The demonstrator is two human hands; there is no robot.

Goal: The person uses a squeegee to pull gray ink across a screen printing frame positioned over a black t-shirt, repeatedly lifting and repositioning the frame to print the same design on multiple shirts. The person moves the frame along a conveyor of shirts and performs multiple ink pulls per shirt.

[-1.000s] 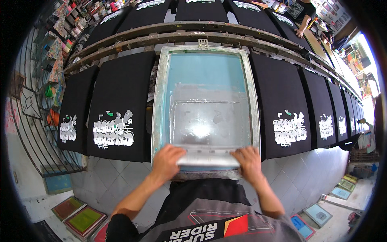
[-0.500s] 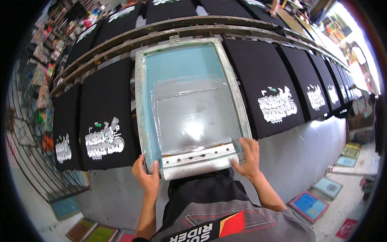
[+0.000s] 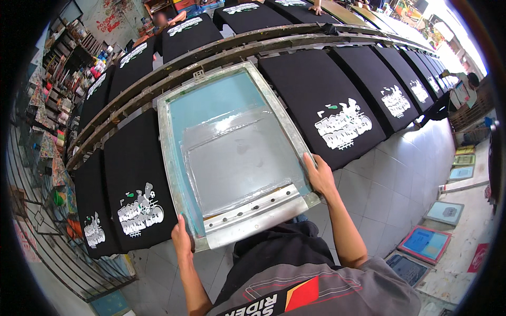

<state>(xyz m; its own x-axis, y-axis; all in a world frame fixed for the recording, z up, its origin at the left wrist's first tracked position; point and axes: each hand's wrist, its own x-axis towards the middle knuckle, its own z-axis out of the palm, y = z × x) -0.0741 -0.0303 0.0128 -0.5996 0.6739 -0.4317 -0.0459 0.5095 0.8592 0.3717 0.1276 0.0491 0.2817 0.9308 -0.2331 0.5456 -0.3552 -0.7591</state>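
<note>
A screen printing frame (image 3: pixel 232 142) lies tilted in front of me, with a pale metal border, blue mesh and a greyish taped middle. A bolted metal strip (image 3: pixel 253 211) runs along its near end. My left hand (image 3: pixel 182 237) is closed on the near left corner, and my right hand (image 3: pixel 319 178) grips the right side close to the near end. Fingers under the border are partly hidden. Beside the frame, black shirts with white prints lie on boards: one shirt (image 3: pixel 132 168) to the left, another (image 3: pixel 308 79) to the right.
Metal rails (image 3: pixel 142 73) run behind the frame, with a second row of printed black shirts (image 3: pixel 192 39) beyond them. Another person's hand (image 3: pixel 316 8) rests at the far row. At far right stands a person (image 3: pixel 466 87). Several coloured screens (image 3: pixel 424 243) lie at lower right.
The view has swung, so the frame now sits slanted, its far end toward the left. My right hand has moved onto the frame's side and my left hand has closed on its corner.
</note>
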